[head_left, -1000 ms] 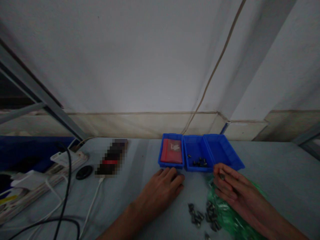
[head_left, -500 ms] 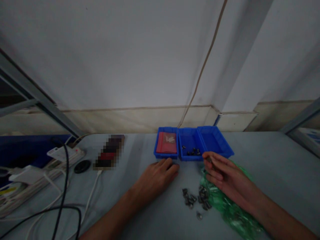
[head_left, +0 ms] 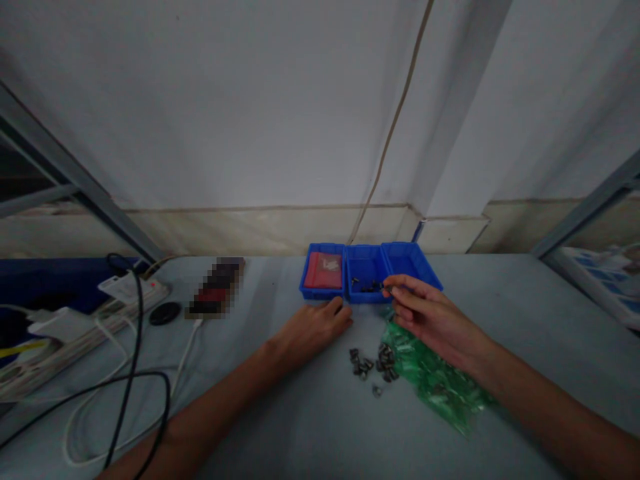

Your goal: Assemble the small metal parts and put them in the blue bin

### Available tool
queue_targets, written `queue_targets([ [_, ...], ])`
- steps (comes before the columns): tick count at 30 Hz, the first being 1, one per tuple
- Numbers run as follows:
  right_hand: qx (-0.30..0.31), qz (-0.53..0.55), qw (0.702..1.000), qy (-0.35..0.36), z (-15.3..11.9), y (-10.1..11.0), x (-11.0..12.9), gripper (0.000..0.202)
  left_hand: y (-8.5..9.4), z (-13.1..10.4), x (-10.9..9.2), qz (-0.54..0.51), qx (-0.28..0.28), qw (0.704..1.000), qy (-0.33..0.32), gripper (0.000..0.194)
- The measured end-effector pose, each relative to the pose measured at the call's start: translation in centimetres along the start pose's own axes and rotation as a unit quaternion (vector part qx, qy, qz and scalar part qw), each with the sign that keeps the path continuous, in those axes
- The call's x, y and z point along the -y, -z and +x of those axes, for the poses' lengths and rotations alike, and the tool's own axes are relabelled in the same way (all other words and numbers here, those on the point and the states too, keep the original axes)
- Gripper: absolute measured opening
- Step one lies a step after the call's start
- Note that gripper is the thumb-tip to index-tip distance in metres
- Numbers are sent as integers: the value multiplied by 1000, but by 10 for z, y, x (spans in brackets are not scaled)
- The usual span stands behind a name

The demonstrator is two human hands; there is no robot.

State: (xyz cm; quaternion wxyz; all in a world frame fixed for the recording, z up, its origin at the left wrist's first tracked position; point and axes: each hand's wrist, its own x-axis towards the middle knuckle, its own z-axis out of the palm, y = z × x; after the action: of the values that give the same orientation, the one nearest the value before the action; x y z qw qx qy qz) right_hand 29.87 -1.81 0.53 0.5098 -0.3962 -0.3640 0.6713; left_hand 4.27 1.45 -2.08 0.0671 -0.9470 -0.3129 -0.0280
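Three blue trays stand side by side near the wall. The left tray holds a red packet, and small dark screws lie in the middle tray. My right hand is over the front of the middle and right trays, its thumb and fingertips pinched on something small that I cannot make out. Below it lies a green plastic bag, with several loose metal fasteners beside it. My left hand rests on the table just in front of the left tray, fingers curled; nothing shows in it.
On the left are a power strip with chargers, black and white cables, a round black object and a pixelated phone-like object. A wall closes off the back, with metal frame bars at both sides.
The view has shifted, with things appearing slightly higher. My right hand has moved left relative to the trays, to the middle tray's front edge. My left hand stays in front of the left tray.
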Motion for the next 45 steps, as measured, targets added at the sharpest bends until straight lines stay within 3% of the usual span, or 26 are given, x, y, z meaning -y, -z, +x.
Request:
queue_targets([
  [6,33,35,998,27,3,-8,5,18,2,10,-2,5,11,1000,-13,22],
  [12,50,81,995,24,5,-1,-3,15,5,-4,1,20,20,1000,-8,13],
  [23,31,68,997,29,-1,1,-13,23,13,-10,-3,11,53,995,89,27],
  [31,5,-26,997,69,-5,-5,-16,24,3,-5,1,15,13,999,31,26],
  [36,8,8,998,63,-4,-3,-18,25,1,-5,3,16,-7,1000,13,26],
  [45,22,51,998,37,-4,-1,-22,32,19,-8,-9,7,37,992,116,27],
])
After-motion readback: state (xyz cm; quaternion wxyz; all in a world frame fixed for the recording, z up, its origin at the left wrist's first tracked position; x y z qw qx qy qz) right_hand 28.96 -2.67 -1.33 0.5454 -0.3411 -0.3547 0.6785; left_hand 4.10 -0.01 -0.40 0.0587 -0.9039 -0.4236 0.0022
